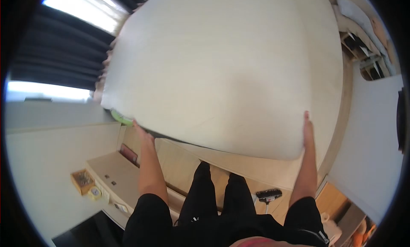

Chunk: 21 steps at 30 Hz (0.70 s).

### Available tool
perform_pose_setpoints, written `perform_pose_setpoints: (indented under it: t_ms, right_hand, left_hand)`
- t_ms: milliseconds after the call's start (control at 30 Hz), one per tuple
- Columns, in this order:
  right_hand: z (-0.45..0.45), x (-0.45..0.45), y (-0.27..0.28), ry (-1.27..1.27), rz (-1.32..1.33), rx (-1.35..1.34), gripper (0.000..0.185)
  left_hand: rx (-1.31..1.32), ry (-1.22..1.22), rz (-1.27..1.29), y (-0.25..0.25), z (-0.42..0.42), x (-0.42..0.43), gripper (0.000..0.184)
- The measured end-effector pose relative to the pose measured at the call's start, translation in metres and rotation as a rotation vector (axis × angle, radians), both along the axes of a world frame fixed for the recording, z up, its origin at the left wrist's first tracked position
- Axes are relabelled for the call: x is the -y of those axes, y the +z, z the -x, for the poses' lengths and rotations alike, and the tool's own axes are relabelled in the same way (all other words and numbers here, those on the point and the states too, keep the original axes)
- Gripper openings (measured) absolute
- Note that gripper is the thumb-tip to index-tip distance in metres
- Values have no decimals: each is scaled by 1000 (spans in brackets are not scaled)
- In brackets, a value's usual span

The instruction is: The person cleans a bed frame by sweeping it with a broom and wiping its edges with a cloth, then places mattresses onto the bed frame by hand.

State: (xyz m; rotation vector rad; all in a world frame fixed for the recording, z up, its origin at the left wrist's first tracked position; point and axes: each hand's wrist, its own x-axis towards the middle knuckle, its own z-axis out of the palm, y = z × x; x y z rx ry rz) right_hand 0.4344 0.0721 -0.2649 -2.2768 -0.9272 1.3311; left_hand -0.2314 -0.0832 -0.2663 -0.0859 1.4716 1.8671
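Observation:
A large white mattress [205, 67] fills the middle of the head view, lying on a pale wooden bed base [326, 67]. It sits off to the left, so a strip of the base shows along its right side. My left hand [144, 131] grips the near edge toward the left corner, its fingers partly hidden by the mattress. Close by, something green [121, 118] shows at that corner. At the near right corner my right hand [308, 129] holds the mattress's side, with the thumb upward and the other fingers mostly out of sight.
Dark curtains [60, 50] hang by the window at left. A low cabinet [115, 174] stands against the left wall, near a wooden box [82, 181] and a dark screen [89, 232]. A black brush head [268, 195] lies on the floor by my legs. Shelves [363, 55] stand at upper right.

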Motion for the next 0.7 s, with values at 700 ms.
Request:
perform_pose_setpoints:
  t_ms: [700]
  right_hand:
    - [-303, 134, 167, 158, -295, 510, 51]
  left_hand:
    - [511, -156, -105, 153, -277, 87, 86]
